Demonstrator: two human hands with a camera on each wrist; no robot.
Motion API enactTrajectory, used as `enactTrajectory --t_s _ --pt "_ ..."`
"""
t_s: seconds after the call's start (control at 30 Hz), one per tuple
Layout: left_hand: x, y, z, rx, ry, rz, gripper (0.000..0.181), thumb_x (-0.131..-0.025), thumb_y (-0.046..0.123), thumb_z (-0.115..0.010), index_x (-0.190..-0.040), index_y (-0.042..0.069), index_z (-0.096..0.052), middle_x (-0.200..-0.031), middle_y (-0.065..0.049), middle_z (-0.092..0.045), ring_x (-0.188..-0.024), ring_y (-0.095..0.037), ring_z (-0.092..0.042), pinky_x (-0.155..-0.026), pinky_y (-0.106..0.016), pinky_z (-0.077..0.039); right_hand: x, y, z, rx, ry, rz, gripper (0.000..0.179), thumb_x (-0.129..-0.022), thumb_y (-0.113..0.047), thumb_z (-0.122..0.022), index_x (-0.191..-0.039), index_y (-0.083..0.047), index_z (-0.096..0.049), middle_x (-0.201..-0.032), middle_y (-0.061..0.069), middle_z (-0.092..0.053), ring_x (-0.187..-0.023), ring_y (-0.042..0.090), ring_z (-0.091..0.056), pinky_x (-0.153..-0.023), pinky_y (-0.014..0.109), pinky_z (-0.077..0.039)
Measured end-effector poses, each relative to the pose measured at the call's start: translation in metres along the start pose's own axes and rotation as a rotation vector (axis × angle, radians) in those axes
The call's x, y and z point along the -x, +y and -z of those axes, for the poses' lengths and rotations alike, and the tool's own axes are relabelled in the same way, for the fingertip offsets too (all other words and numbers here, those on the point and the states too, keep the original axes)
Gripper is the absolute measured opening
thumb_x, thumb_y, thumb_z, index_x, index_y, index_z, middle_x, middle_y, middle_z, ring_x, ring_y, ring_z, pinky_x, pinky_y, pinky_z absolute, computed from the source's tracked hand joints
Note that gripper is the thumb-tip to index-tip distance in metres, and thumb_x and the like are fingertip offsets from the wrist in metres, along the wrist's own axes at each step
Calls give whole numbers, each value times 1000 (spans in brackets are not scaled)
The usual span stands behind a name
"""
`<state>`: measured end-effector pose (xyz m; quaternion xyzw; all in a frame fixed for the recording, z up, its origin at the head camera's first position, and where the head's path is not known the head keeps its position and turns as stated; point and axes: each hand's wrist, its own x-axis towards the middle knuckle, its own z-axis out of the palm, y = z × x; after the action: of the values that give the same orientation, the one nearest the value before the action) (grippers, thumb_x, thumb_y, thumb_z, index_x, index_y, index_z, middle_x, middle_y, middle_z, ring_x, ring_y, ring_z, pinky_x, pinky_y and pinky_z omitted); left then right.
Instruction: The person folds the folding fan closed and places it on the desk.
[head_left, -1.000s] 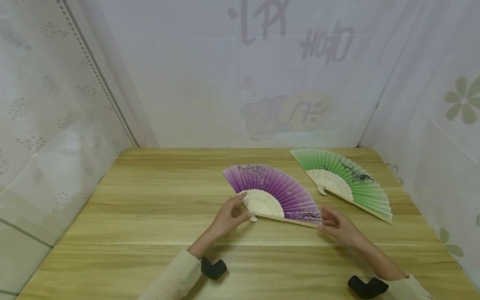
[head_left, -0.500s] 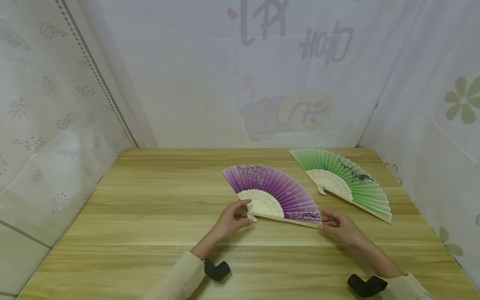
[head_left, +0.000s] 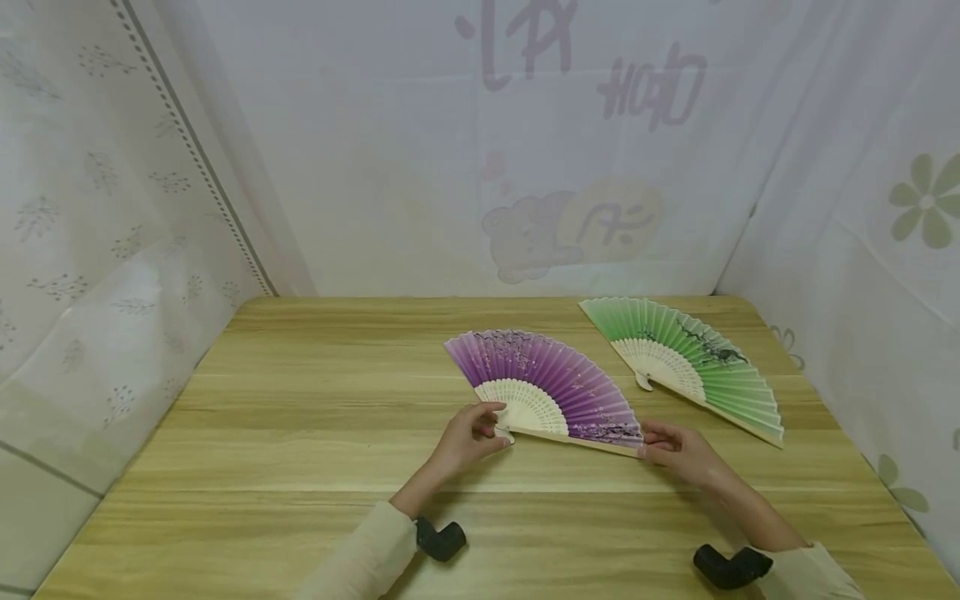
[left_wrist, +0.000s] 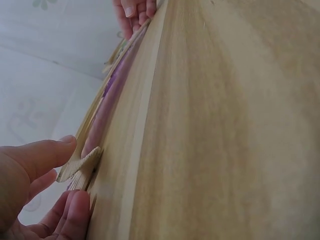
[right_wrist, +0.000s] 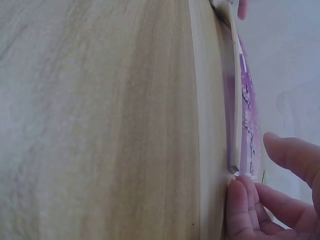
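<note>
While the green fan [head_left: 692, 364] lies spread near the counter's [head_left: 300, 433] right edge, the spread purple fan [head_left: 564, 385] perhaps needs only adjusting. Left hand [head_left: 462, 442] and right hand [head_left: 687, 454], unclenched, flank it.

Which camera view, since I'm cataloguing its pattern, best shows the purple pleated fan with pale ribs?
The head view: the purple pleated fan lies spread there, its printed pattern in plain sight. The left wrist view shows it nearly edge-on; the right wrist view, a narrow slice with some pattern.

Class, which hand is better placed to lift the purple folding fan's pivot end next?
Probably the left hand: it straddles the pivot end of the purple folding fan; the right hand is at its right corner.
</note>
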<state>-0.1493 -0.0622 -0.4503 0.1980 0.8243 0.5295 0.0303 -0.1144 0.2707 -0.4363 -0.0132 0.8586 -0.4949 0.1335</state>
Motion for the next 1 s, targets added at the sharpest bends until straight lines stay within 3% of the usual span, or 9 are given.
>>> enactTrajectory --t_s 0.17,0.57,1.0 --pt "-1 -1 -1 -41 21 -3 40 -71 4 -72 -107 -2 -58 -90 -16 -55 -75 -25 -55 -66 -34 -50 -1 1 0 -29 3 -16 54 -84 -16 -61 -124 13 -40 -104 19 -56 -85 15 -55 -68 23 -47" --pt "-4 -3 -5 -82 54 29 25 -72 6 -72 -94 2 -62 -76 -5 -54 -65 -12 -50 -59 -20 -44 -3 2 -2 -35 20 -27 50 -84 -15 -61 -121 13 -43 -98 15 -57 -79 14 -54 -63 23 -47" --pt "-5 -5 -9 -109 104 37 17 -71 9 -73 -83 3 -63 -66 0 -53 -60 -8 -48 -54 -19 -42 -2 -1 -2 -35 18 -49 49 -84 -16 -60 -120 13 -45 -100 15 -57 -80 14 -54 -64 23 -47"
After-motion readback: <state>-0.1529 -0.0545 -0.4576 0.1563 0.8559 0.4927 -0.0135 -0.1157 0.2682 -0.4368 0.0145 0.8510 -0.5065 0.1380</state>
